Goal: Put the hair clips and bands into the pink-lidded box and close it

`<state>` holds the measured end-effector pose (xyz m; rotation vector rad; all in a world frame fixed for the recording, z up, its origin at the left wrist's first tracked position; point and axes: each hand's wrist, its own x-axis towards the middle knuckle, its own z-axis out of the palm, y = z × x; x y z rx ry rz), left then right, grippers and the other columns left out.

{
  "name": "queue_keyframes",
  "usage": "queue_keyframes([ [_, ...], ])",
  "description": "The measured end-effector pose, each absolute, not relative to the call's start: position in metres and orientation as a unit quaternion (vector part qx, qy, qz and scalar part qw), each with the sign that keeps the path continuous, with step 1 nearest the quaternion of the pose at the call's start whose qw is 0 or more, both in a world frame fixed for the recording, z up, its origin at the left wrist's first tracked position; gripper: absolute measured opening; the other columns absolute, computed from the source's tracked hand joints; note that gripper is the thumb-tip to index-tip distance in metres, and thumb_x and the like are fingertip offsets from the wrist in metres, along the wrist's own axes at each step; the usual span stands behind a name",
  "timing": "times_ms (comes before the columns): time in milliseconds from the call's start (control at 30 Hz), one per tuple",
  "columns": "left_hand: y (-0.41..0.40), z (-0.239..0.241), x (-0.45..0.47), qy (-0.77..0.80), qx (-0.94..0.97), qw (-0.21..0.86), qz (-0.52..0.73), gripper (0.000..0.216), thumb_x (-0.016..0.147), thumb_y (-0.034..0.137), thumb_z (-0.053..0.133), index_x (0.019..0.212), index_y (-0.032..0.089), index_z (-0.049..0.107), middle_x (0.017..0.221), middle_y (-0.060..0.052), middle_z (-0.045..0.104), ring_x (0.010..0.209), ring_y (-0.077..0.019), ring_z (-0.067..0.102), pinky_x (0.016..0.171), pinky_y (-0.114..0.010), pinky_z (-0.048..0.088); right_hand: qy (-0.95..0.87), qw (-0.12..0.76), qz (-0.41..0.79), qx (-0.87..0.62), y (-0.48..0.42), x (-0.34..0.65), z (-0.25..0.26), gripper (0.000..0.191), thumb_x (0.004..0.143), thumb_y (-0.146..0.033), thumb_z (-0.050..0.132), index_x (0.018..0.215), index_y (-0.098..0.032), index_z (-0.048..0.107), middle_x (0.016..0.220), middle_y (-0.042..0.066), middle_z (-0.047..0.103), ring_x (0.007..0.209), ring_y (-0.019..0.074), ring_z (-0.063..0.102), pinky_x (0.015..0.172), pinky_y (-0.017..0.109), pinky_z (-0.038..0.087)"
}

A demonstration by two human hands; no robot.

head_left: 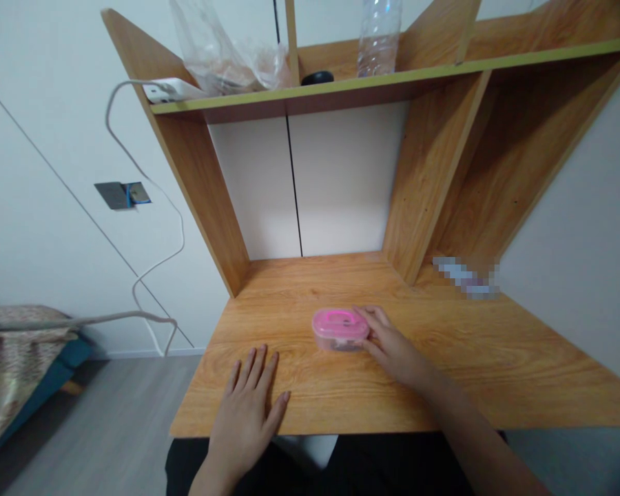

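Stretching bare forearms [459,413] over black-clad legs [397,458] and the front edge of a wood-grain table [331,406]. Holding well apart from each other: laying the left hand [249,403] palm down, fingers slightly spread, near the front left corner; clasping with the right hand [388,346] the right end of a pink-lidded oval container [341,331], sitting near the table's middle. Showing a pixelated item [465,277], impossible to identify, toward the back right corner. Carrying a wooden shelf [418,76] above the back edge; bearing on it, left to right, a white power strip [173,89], a plastic bag [238,69], a black object [317,78] and a clear bottle [379,41]. Trailing a pale cable [182,231] down beside a white wall [41,124]. Revealing, beyond the left edge, grey floor [139,399] and patterned cloth [10,372].
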<state>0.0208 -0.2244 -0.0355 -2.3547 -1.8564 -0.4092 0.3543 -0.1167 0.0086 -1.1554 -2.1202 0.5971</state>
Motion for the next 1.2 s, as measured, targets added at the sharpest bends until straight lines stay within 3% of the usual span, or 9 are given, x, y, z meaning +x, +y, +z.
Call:
queue_keyframes([
  [200,-0.221,-0.041,0.018,-0.608,-0.778,0.069,-0.141,0.071,0.097,0.05,0.048,0.16,0.032,0.019,0.165,-0.005,0.023,0.151,-0.0324,0.028,0.121,-0.059,0.03,-0.786,0.287,0.316,-0.448,-0.17,0.353,0.005,0.055,0.096,-0.029,0.052,0.15,-0.031,0.041,0.151,0.008,0.038,0.143,0.0247,0.037,0.123,0.048,0.028],
  [333,-0.219,-0.043,0.018,-0.605,-0.779,0.069,-0.15,0.074,0.095,0.05,0.051,0.159,0.034,0.019,0.164,-0.004,0.027,0.15,-0.0332,0.032,0.119,-0.061,0.033,-0.78,0.279,0.358,-0.431,-0.18,0.355,0.003,0.051,0.099,-0.034,0.052,0.149,-0.033,0.044,0.152,0.008,0.04,0.142,0.0249,0.039,0.122,0.047,0.032],
  [467,-0.22,-0.044,0.013,-0.6,-0.78,0.047,-0.172,0.066,0.094,0.047,0.053,0.156,0.035,0.032,0.162,-0.003,0.034,0.147,-0.0325,0.037,0.117,-0.06,0.038,-0.779,0.277,0.373,-0.421,-0.178,0.355,0.007,0.051,0.096,-0.036,0.057,0.146,-0.034,0.048,0.149,0.008,0.044,0.141,0.0265,0.041,0.121,0.047,0.034],
  [567,-0.216,-0.043,-0.006,-0.64,-0.744,0.018,-0.19,0.055,0.096,0.044,0.048,0.149,0.029,0.046,0.16,-0.005,0.038,0.146,-0.0297,0.039,0.116,-0.053,0.042,-0.776,0.282,0.378,-0.42,-0.176,0.354,0.009,0.05,0.095,-0.035,0.058,0.145,-0.034,0.05,0.147,0.008,0.046,0.14,0.0273,0.043,0.121,0.049,0.034],
  [700,-0.203,-0.034,-0.046,-0.771,-0.609,0.044,-0.179,0.062,0.088,0.053,0.048,0.135,0.013,0.057,0.147,-0.018,0.053,0.142,-0.0377,0.043,0.118,-0.056,0.034,-0.774,0.283,0.38,-0.419,-0.177,0.354,0.008,0.054,0.094,-0.033,0.06,0.147,-0.037,0.047,0.147,0.007,0.047,0.139,0.0274,0.044,0.12,0.048,0.036],
  [767,-0.195,-0.028,-0.062,-0.807,-0.573,-0.027,-0.14,0.056,0.086,0.053,0.046,0.123,0.014,0.064,0.135,-0.02,0.062,0.137,-0.0411,0.048,0.114,-0.058,0.035,-0.772,0.288,0.378,-0.422,-0.178,0.355,0.006,0.056,0.094,-0.033,0.06,0.148,-0.037,0.046,0.148,0.007,0.046,0.14,0.0276,0.043,0.12,0.048,0.036],
  [833,-0.191,-0.023,-0.07,-0.844,-0.515,-0.096,-0.117,0.057,0.089,0.059,0.038,0.104,0.012,0.067,0.108,-0.022,0.073,0.114,-0.0415,0.065,0.099,-0.055,0.048,-0.77,0.291,0.374,-0.427,-0.178,0.355,0.003,0.055,0.094,-0.034,0.059,0.147,-0.037,0.046,0.151,0.007,0.045,0.141,0.028,0.042,0.121,0.049,0.035],
  [933,-0.191,-0.021,-0.071,-0.868,-0.459,-0.151,-0.11,0.065,0.088,0.073,0.03,0.087,0.017,0.064,0.084,-0.017,0.074,0.089,-0.0402,0.072,0.085,-0.053,0.053,-0.765,0.288,0.368,-0.443,-0.178,0.355,0.0,0.055,0.094,-0.037,0.06,0.147,-0.036,0.046,0.153,0.007,0.046,0.142,0.0294,0.042,0.122,0.054,0.032],
  [1200,-0.197,-0.02,-0.066,-0.869,-0.462,-0.151,-0.094,0.067,0.089,0.075,0.024,0.084,0.019,0.061,0.087,-0.019,0.073,0.095,-0.0413,0.071,0.087,-0.052,0.05,-0.764,0.3,0.362,-0.442,-0.178,0.352,0.005,0.055,0.092,-0.038,0.063,0.145,-0.034,0.049,0.148,0.008,0.053,0.137,0.0286,0.049,0.119,0.052,0.037],
])
